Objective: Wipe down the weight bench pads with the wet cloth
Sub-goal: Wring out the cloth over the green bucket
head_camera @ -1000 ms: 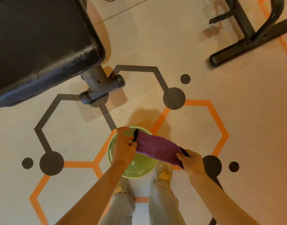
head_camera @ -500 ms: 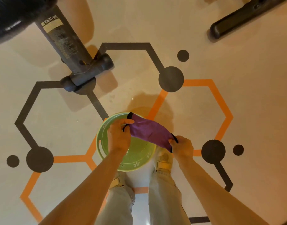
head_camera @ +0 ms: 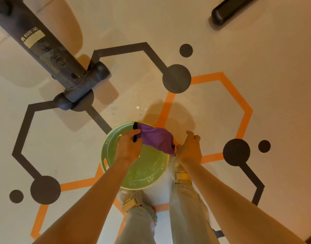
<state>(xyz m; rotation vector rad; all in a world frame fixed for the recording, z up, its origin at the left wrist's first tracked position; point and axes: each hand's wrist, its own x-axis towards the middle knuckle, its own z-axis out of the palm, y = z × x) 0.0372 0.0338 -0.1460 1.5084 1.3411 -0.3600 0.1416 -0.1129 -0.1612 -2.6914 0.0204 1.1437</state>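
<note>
The purple cloth (head_camera: 157,139) now hangs shorter and more bunched over the green basin (head_camera: 105,155) than a second ago, the left hand (head_camera: 129,149) pinched on its upper corner and the right hand (head_camera: 190,149) closed on its lower end. The hands have drawn closer together (likely wringing it out). The bench pads have left view; only the bench leg (head_camera: 50,55) shows, so wiping has not begun.

Warm, dim orange-tinted indoor light, soft shadows on the floor (head_camera: 257,59), wide-angle bending and slight blur at the edges.
</note>
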